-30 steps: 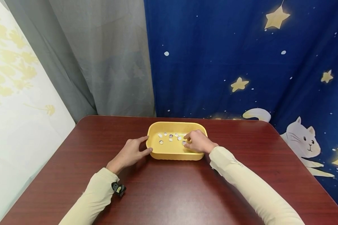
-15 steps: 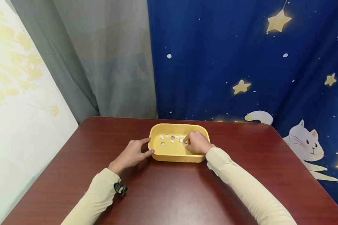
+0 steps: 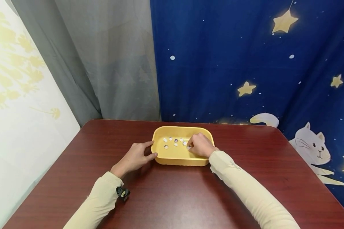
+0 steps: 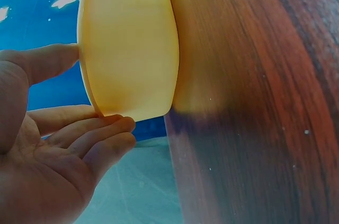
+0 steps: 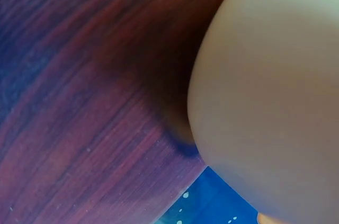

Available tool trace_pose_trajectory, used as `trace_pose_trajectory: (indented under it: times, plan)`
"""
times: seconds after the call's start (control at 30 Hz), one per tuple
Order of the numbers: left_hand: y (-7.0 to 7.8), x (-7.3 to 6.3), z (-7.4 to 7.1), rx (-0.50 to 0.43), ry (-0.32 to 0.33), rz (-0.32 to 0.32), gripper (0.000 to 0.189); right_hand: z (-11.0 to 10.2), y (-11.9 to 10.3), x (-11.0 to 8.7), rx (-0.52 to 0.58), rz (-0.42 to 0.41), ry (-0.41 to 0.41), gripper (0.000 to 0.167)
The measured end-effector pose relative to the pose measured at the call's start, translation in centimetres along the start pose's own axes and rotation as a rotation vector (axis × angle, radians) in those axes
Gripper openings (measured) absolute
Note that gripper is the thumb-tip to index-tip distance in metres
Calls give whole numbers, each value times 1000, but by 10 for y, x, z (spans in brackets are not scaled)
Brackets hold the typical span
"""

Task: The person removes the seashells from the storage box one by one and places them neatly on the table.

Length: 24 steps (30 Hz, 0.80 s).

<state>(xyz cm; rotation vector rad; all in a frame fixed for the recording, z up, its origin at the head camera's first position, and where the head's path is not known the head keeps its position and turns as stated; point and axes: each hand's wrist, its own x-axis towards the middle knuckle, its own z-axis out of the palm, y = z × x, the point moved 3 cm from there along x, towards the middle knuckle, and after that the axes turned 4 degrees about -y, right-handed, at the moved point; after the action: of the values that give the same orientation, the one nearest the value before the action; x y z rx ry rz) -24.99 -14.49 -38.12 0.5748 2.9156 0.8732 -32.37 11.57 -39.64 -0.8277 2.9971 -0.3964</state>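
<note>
A shallow yellow plastic basin (image 3: 177,162) stands on the table with several small whitish round pieces (image 3: 166,147) scattered on its floor, some with dark patches. My left hand (image 3: 135,158) touches the basin's left end from outside, thumb and fingers spread and nearly straight; in the left wrist view the fingertips meet the yellow wall (image 4: 130,44). My right hand (image 3: 200,145) reaches over the near right rim into the basin. Its thumb and fingers come together at a whitish round piece (image 3: 188,148) and pinch it, partly covering it. A blurred, close surface fills much of the right wrist view.
The dark red wooden table (image 3: 172,194) has its far edge just behind the basin. Beyond it hang a grey curtain (image 3: 126,63) and a blue starry curtain (image 3: 203,79). A white panel (image 3: 25,133) stands at the left.
My right thumb and fingers have closed together around the whitish piece in the basin's right part. The left hand keeps its place at the basin; the head view has shifted slightly.
</note>
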Motion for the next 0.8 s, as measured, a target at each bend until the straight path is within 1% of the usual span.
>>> trace_pose_trajectory:
  times: [0.1, 0.23, 0.3, 0.47, 0.6, 0.8]
  plan:
    - [0, 0, 1, -6, -3, 0, 62, 0, 1, 0, -1, 10, 3, 8]
    - [-1, 0, 2, -14, -6, -5, 62, 2, 3, 1, 12, 14, 9, 14]
    - [-1, 0, 2, -15, -6, -4, 62, 2, 3, 1, 20, 14, 14, 14]
    - [-1, 0, 1, -12, -2, 3, 61, -3, 3, -1, 50, 18, 26, 13]
    - [-1, 1, 0, -5, -1, -4, 62, -9, 0, -2, 72, -5, 24, 16]
    - [0, 0, -1, -8, -6, -9, 62, -14, -4, -5, 96, -79, 15, 23]
